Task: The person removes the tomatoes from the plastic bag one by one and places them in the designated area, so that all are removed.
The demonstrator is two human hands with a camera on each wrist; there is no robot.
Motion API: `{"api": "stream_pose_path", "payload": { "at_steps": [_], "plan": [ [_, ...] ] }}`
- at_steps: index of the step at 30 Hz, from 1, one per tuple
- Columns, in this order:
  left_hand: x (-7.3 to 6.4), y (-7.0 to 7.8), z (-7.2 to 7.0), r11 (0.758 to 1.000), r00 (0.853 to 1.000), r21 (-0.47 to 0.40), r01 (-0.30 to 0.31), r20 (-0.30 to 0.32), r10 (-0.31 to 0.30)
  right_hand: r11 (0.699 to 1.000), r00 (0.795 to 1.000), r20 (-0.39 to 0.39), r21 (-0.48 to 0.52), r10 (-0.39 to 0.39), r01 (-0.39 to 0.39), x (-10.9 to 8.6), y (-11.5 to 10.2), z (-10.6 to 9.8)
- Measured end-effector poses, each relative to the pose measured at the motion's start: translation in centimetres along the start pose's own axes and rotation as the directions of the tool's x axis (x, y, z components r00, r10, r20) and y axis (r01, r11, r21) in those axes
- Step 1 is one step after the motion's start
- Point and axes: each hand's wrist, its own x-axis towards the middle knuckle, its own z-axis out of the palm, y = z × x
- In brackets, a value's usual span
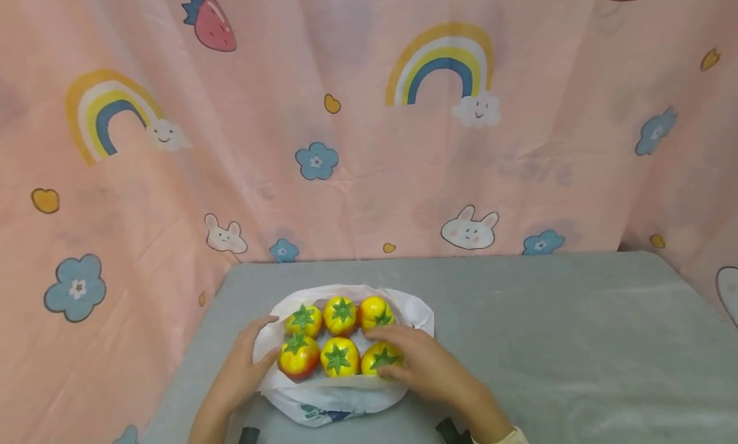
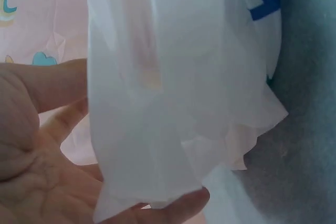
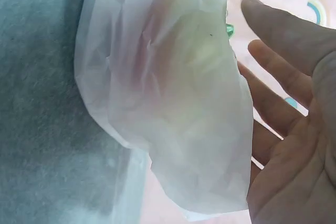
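Observation:
A white plastic bag (image 1: 340, 396) lies spread wide at the mouth. In it sit several yellow toy persimmons (image 1: 340, 357) with red undersides and green star-shaped leaves, set in two rows. At the bag's left rim is my left hand (image 1: 245, 367), its thumb and fingers apart and reaching over the edge, the thumb close to the front left persimmon (image 1: 298, 357). My right hand (image 1: 429, 364) reaches over the right rim, with spread fingers above the front right persimmon (image 1: 380, 355). In both wrist views the bag's wall hides most of its contents.
The bag rests on a grey-covered table (image 1: 548, 341). Behind it hangs a pink curtain (image 1: 369, 194) printed with rainbows, flowers and rabbits. Dark strap ends (image 1: 452, 430) show near the wrists at the bottom of the head view.

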Motion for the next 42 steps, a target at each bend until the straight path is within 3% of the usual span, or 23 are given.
{"api": "stream_pose_path", "payload": {
  "at_steps": [7,13,19,30,42],
  "plan": [
    [0.4,-0.6,0.1,0.999,1.000,-0.023,0.028,0.009,-0.027,1.000,1.000,-0.004,-0.028,0.011,-0.011,-0.1,0.6,0.1],
    [0.5,-0.9,0.1,0.998,0.999,-0.030,0.048,0.014,-0.047,0.998,0.996,0.064,-0.013,0.068,-0.068,0.0,1.0,-0.1],
    [0.5,-0.9,0.1,0.998,0.998,-0.028,0.065,0.025,-0.064,0.998,0.994,0.085,0.004,0.070,-0.070,0.1,1.4,0.2],
    [0.4,-0.8,0.1,0.999,0.999,-0.018,0.032,0.031,-0.031,0.996,0.991,0.099,0.021,0.089,-0.091,0.3,1.8,1.0],
    [0.3,-0.9,0.1,0.999,0.999,0.013,0.039,0.022,-0.040,0.997,0.991,0.111,0.010,0.070,-0.072,0.2,1.9,0.9]
  ]
}}
